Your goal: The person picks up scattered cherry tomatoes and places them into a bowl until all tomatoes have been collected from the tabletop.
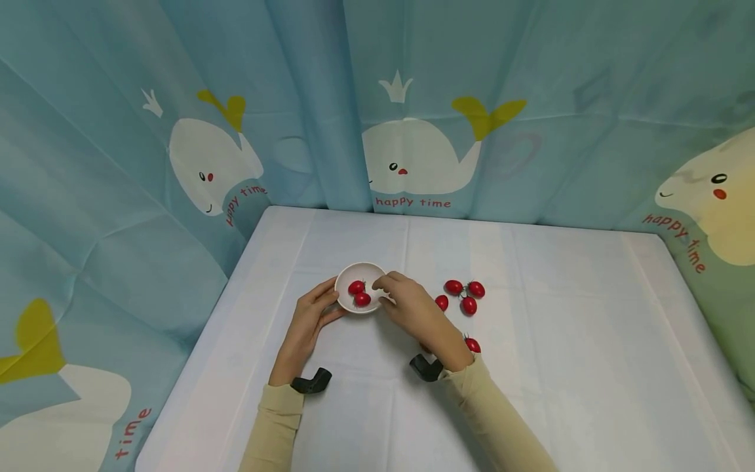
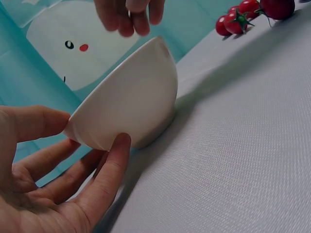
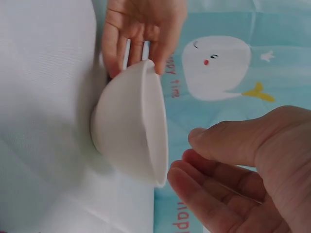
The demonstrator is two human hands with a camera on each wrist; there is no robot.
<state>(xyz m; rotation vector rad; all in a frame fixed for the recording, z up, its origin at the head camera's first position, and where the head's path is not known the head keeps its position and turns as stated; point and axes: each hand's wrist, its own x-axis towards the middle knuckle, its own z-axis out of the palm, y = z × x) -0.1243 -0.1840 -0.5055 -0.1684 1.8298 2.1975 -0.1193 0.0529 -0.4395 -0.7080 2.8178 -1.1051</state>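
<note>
A small white bowl (image 1: 377, 307) stands on the table, with two red cherry tomatoes (image 1: 357, 294) inside it. My left hand (image 1: 310, 320) grips the bowl's left side; in the left wrist view one fingertip is at the rim and others press the lower wall. Over the right rim hovers my right hand (image 1: 409, 303), fingers loosely bent and nothing between them. In the right wrist view its fingertips (image 3: 182, 177) are beside the bowl's edge. The bowl's inside is hidden in both wrist views.
To the right of the bowl several more cherry tomatoes (image 1: 468, 305) with green stems lie on the white tablecloth (image 1: 590, 341). One tomato (image 1: 472, 345) is partly hidden by my right wrist. A blue curtain (image 1: 318, 131) with whale prints hangs behind the table.
</note>
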